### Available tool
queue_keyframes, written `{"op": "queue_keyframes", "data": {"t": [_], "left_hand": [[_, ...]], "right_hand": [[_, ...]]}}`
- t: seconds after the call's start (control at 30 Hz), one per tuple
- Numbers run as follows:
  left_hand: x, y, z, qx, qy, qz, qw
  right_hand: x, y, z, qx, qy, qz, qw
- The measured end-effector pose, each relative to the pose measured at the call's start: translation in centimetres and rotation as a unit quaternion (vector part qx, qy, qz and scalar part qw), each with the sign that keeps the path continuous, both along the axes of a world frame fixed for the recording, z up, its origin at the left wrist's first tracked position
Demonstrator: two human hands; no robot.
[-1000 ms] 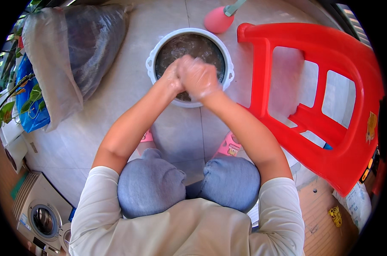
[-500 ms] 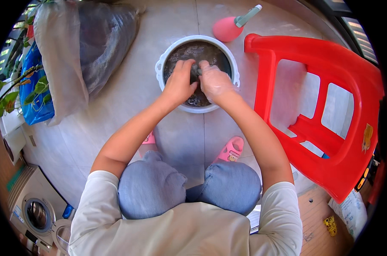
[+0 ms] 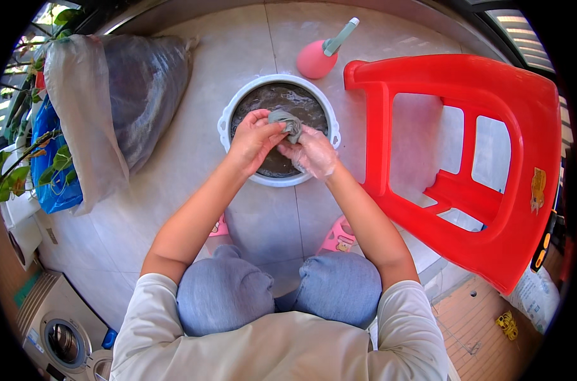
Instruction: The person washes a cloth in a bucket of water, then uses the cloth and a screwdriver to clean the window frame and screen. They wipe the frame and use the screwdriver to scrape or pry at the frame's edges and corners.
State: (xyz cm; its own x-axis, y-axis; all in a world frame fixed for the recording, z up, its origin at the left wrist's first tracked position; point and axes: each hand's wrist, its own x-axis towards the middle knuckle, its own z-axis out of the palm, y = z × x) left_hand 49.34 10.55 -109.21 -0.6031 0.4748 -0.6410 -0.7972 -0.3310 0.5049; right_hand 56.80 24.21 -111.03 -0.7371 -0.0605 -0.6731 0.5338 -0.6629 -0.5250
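Tiled floor (image 3: 142, 219): grey and pale, it is spreading beneath the scene.
Red plastic frame (image 3: 468, 146): it is filling the right side, well apart from the hands.
Translucent bag (image 3: 147, 95): bulky and creased, it is slumping on the far left.
White basin (image 3: 279, 181): it is sitting on the floor at the centre, holding murky water (image 3: 288, 96).
Left hand (image 3: 253, 141): bare, it is coming in from the near left, its thumb and fingers pinching the left edge of a bunched grey cloth (image 3: 290, 124).
Right hand (image 3: 314, 150): apparently wearing a clear film glove (image 3: 326, 167), it is pressing its thumb against the cloth's right side; its other fingers are curling beneath, partly hidden, so their full grip cannot be told.
Pink bottle (image 3: 316, 62): it is standing beyond the basin, slightly right, its pale green neck leaning right.
Cloth handling: looking wet, it is probably behaving as soft, limp and slippery, light but weighted by water, hardly fragile; the gathered folds at either side are offering the surest hold.
Cloth position: it is resting between both sets of fingertips, touching each, over the basin's water and at the far side of the palms.
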Motion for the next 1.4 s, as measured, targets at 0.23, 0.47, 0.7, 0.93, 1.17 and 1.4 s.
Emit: {"op": "queue_keyframes", "data": {"t": [0.23, 0.47, 0.7, 0.93, 1.17, 1.4], "left_hand": [[2.4, -0.9, -0.9, -0.096, 0.350, -0.123, 0.924], [-3.5, -3.3, 5.7, -0.216, 0.486, -0.367, 0.764], [-5.2, 0.2, 9.9, -0.078, 0.774, -0.462, 0.425], [-5.7, 0.7, 11.1, -0.167, 0.779, -0.479, 0.369], [-1.7, 1.0, 2.5, -0.382, 0.490, -0.385, 0.682], [-1.0, 2.5, -0.9, -0.254, -0.112, -0.245, 0.929]], "right_hand": [[-0.7, -0.3, 1.8, -0.096, 0.021, 0.036, 0.995], [0.0, 1.1, 4.7, -0.085, 0.017, 0.128, 0.988], [-1.0, 0.9, 10.3, 0.036, 0.202, 0.290, 0.935], [-1.1, -1.9, 9.6, 0.407, 0.245, 0.243, 0.846], [-2.6, -1.9, 2.7, 0.620, 0.087, 0.249, 0.739], [-4.2, -0.9, -0.9, 0.717, 0.108, 0.391, 0.566]]}}
